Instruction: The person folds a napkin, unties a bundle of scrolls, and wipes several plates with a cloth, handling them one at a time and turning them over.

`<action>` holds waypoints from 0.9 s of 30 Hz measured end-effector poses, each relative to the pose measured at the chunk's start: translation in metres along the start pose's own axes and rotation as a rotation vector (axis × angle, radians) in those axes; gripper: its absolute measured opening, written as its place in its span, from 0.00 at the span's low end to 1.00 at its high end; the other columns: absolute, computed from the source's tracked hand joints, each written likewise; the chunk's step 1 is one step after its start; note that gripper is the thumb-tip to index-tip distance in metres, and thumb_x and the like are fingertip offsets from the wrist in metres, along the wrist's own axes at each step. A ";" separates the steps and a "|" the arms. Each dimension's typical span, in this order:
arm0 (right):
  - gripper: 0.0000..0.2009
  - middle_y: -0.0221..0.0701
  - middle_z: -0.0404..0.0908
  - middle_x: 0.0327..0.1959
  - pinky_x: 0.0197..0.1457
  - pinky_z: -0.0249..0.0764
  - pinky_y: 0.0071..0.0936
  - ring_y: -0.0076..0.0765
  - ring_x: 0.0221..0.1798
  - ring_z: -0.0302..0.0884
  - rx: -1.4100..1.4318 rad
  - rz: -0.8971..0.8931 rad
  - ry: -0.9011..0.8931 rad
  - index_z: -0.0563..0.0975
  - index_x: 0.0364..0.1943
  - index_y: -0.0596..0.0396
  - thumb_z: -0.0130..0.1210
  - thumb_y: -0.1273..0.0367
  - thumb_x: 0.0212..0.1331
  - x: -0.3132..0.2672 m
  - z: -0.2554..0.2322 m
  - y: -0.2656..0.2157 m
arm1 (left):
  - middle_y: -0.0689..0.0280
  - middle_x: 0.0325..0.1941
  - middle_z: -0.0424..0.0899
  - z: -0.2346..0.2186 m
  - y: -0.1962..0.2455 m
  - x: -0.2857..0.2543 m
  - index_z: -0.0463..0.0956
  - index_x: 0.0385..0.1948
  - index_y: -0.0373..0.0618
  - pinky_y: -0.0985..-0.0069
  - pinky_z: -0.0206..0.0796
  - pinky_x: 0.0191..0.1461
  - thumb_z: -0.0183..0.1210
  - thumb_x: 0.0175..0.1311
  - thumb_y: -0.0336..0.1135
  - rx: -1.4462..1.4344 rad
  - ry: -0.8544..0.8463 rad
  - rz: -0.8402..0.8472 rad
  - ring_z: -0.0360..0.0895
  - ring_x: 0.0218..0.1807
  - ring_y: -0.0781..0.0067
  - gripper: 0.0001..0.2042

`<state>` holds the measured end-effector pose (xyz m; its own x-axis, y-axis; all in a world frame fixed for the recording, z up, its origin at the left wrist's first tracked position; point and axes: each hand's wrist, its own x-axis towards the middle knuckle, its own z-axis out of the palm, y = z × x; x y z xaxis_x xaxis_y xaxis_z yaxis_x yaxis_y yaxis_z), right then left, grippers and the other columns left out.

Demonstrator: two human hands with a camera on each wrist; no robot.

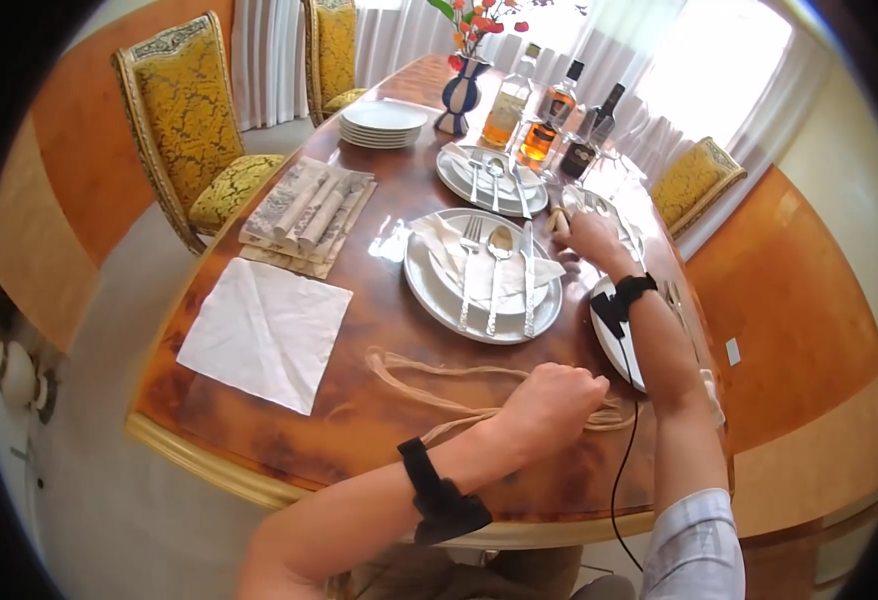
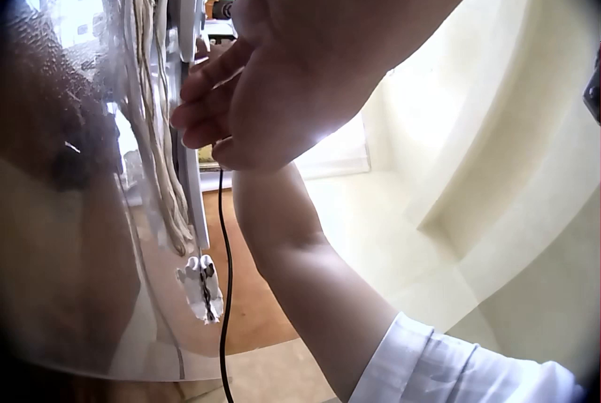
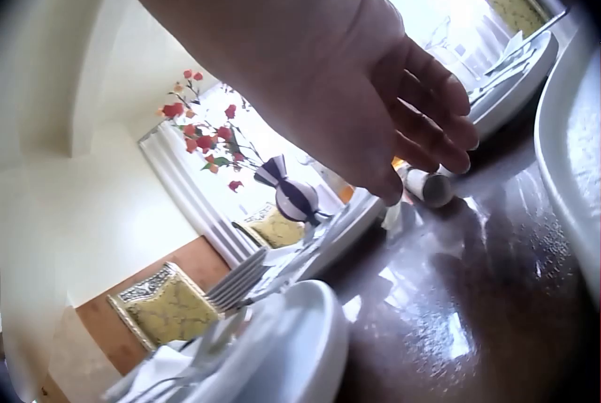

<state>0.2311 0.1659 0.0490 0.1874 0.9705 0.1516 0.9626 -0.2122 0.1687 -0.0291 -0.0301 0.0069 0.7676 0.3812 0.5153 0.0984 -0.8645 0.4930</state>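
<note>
My left hand (image 1: 554, 405) hovers over loops of beige twine (image 1: 429, 407) near the table's front edge. In the left wrist view its loosely curled fingers (image 2: 208, 103) hold nothing visible, and the twine (image 2: 150, 112) lies beside them. My right hand (image 1: 596, 243) reaches forward between the plates, its fingertips around a small beige object (image 1: 558, 219). The right wrist view shows this as a short pale cylinder (image 3: 429, 187), with a gap between it and the thumb. Close by stands a place setting: stacked plates (image 1: 424, 290), a white napkin, a fork, a spoon (image 1: 500, 243) and a knife.
White plates (image 1: 385, 118) are stacked at the far left, behind folded patterned cloths (image 1: 309, 215). A white cloth (image 1: 267, 330) lies flat at the front left. Several bottles (image 1: 547, 125) and a striped vase (image 1: 462, 95) stand at the back. A black cable (image 1: 622, 470) hangs from the right wrist.
</note>
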 end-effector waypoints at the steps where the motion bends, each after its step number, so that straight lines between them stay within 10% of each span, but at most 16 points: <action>1: 0.16 0.46 0.89 0.40 0.51 0.82 0.46 0.53 0.46 0.88 -0.022 0.022 0.005 0.87 0.38 0.54 0.63 0.56 0.55 0.009 0.017 0.004 | 0.55 0.31 0.85 0.000 -0.001 0.001 0.79 0.32 0.41 0.57 0.77 0.43 0.61 0.59 0.28 -0.001 -0.004 0.003 0.86 0.38 0.50 0.03; 10: 0.15 0.34 0.87 0.23 0.37 0.82 0.36 0.36 0.27 0.87 0.157 0.165 -0.139 0.86 0.32 0.55 0.58 0.58 0.63 -0.098 -0.068 0.030 | 0.50 0.33 0.85 -0.026 -0.001 0.009 0.78 0.36 0.41 0.55 0.76 0.44 0.60 0.65 0.32 -0.047 0.156 -0.135 0.86 0.39 0.48 0.05; 15: 0.09 0.38 0.87 0.28 0.34 0.79 0.40 0.42 0.28 0.85 0.336 -0.246 0.347 0.83 0.39 0.55 0.58 0.65 0.68 -0.216 -0.081 0.051 | 0.58 0.34 0.86 -0.035 -0.033 0.029 0.77 0.47 0.38 0.71 0.75 0.29 0.57 0.77 0.48 -0.558 0.571 -0.560 0.85 0.30 0.66 0.18; 21: 0.13 0.23 0.72 0.28 0.30 0.76 0.28 0.27 0.31 0.79 -0.176 -0.601 0.756 0.80 0.49 0.45 0.63 0.69 0.59 -0.267 -0.079 0.036 | 0.68 0.30 0.79 -0.059 -0.019 0.020 0.74 0.57 0.38 0.80 0.74 0.31 0.50 0.81 0.54 -1.297 -0.216 -0.681 0.82 0.32 0.76 0.24; 27: 0.19 0.29 0.83 0.38 0.35 0.80 0.29 0.32 0.34 0.85 0.396 -0.434 0.728 0.80 0.57 0.50 0.61 0.75 0.60 -0.266 -0.065 0.026 | 0.69 0.33 0.82 -0.039 0.001 0.011 0.74 0.60 0.40 0.79 0.72 0.34 0.52 0.82 0.50 -1.151 -0.380 -0.425 0.77 0.31 0.81 0.21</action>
<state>0.1940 -0.1049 0.0761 -0.2436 0.6165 0.7488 0.9414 0.3360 0.0296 -0.0454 -0.0141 0.0399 0.9609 0.2750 0.0316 -0.0763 0.1535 0.9852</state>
